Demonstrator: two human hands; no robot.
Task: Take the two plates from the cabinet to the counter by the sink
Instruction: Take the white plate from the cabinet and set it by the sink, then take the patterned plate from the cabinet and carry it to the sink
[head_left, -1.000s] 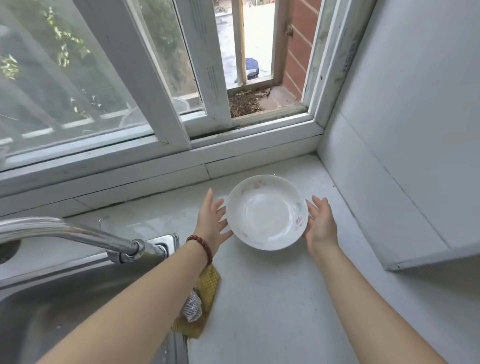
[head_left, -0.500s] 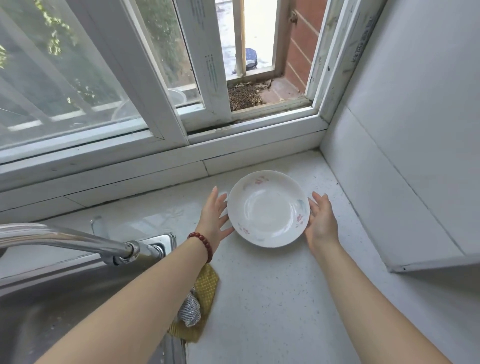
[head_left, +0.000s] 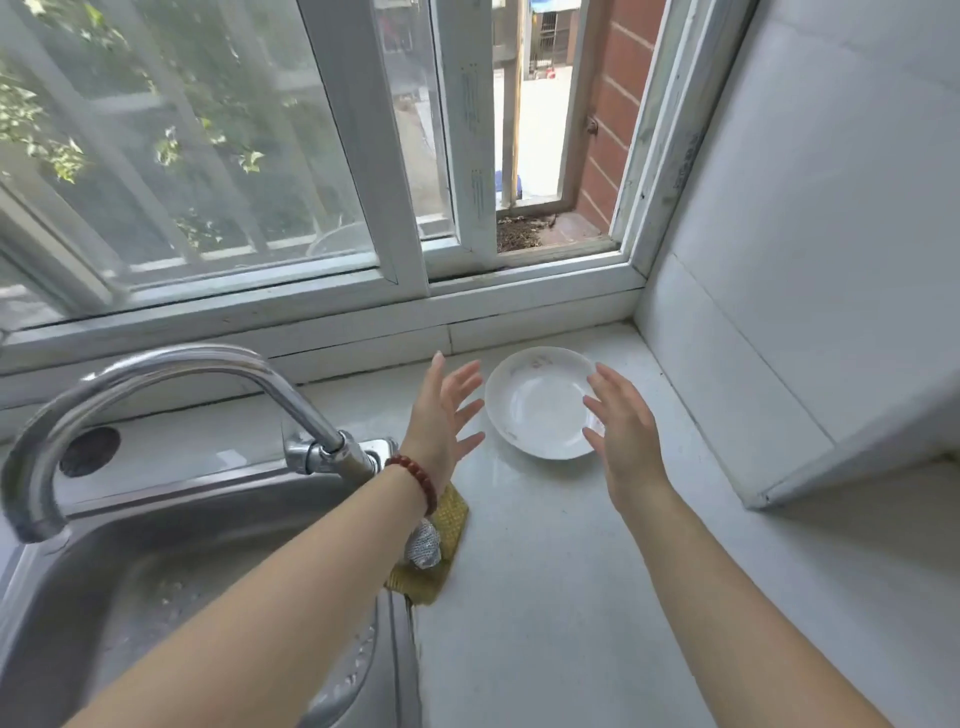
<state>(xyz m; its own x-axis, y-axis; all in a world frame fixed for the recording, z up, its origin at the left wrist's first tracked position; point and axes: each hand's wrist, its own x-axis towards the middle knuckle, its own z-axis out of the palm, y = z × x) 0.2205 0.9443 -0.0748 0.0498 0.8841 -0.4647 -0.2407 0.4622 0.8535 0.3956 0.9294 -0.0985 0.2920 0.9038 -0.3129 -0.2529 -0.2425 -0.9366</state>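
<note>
Fingers spread and empty, my left hand (head_left: 441, 415) and right hand (head_left: 623, 431) flank the plate (head_left: 540, 405) without gripping it. It sits flat on the counter (head_left: 545, 571) right of the sink (head_left: 156, 597), below the window, so I judge the delivery finished. It looks like one shallow white dish with faint pink flowers; whether two are stacked, I cannot tell.
</note>
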